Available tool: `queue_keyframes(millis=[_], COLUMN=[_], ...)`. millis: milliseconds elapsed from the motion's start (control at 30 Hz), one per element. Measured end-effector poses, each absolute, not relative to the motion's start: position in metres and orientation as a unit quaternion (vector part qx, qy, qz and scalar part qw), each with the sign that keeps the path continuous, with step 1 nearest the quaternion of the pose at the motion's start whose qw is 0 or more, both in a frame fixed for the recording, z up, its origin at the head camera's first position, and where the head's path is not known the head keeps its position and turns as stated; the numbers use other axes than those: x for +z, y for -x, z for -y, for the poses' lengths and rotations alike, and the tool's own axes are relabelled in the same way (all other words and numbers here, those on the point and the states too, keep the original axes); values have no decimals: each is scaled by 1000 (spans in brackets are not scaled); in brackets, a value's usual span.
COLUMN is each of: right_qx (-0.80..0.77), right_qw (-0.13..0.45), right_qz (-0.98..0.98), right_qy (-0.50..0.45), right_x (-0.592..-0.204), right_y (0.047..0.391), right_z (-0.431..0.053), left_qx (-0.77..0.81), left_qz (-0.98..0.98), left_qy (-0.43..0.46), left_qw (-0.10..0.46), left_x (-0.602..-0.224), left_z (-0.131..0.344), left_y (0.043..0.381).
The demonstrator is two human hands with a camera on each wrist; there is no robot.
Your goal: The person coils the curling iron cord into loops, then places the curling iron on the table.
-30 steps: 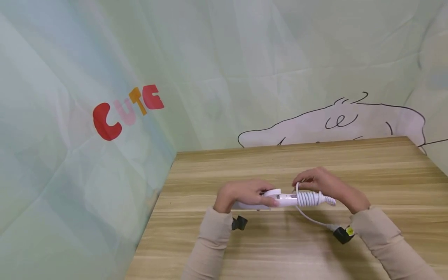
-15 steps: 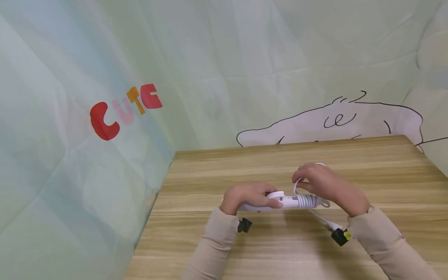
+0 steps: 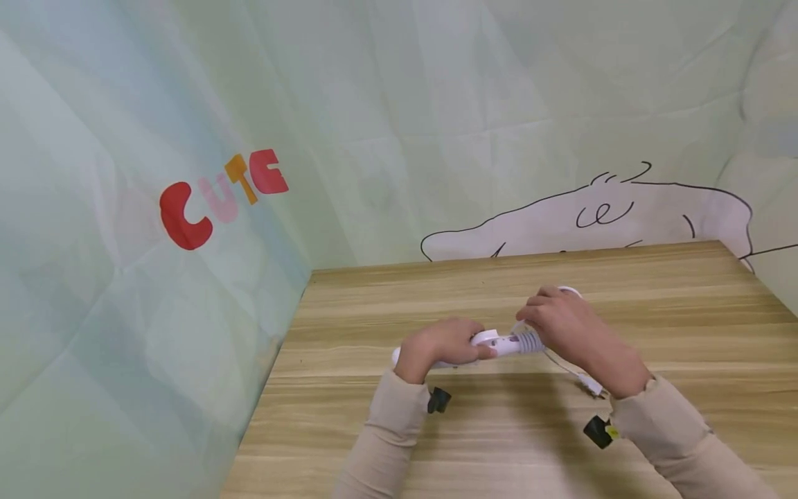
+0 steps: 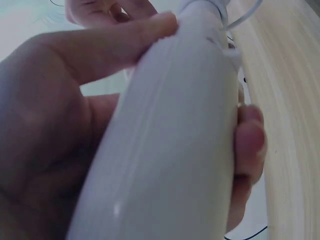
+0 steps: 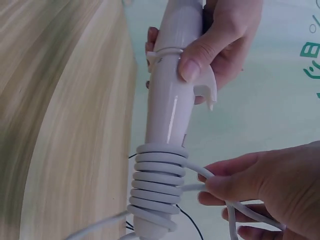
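A white curling iron [image 3: 508, 344] is held up over the table, roughly level. My left hand [image 3: 444, 342] grips its body near the clamp lever [image 5: 206, 87], thumb along one side and fingers round the other. White cord [image 5: 159, 182] is wound in several tight coils round the handle. My right hand [image 3: 573, 333] pinches strands of this cord between thumb and fingers, just beside the coils, and covers the handle's end in the head view. A loop of cord [image 3: 570, 290] shows behind that hand. Below it hangs the cord's plug [image 3: 592, 386].
The wood-grain table [image 3: 349, 430] lies beneath both hands. A printed fabric backdrop [image 3: 374, 138] rises at its back and left edges. Small black wrist cameras [image 3: 597, 431] sit at the sleeve cuffs.
My right hand has moved over the handle's end with the cord, and a cord loop now shows behind it. The plug has come apart from the wrist camera in view. My left hand keeps its grip.
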State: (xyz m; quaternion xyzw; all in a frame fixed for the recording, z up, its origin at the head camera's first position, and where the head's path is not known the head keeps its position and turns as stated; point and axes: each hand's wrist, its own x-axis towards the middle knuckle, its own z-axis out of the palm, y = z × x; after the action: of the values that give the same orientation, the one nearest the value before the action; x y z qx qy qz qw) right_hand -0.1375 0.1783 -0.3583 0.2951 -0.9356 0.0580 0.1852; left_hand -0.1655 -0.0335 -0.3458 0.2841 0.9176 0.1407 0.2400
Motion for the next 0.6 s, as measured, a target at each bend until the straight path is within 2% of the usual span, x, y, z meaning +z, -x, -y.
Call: queue_keyframes(millis=[167,300,600], right_qx=[39,39,51], right_qw=[168,167,218], right_qz=[951,953,949], right_qy=[-258,-248,-222], right_x=[-364,-368,-381], right_y=[141,142,145], right_z=[-175,-172,-165], left_qx=[118,108,112], left_qz=[-930,-935,-943], left_qy=[-281,-268,-238], left_qw=[207,204,206], left_x=[-345,-345,-344], left_z=[31,28,26], left_y=[165,164,163])
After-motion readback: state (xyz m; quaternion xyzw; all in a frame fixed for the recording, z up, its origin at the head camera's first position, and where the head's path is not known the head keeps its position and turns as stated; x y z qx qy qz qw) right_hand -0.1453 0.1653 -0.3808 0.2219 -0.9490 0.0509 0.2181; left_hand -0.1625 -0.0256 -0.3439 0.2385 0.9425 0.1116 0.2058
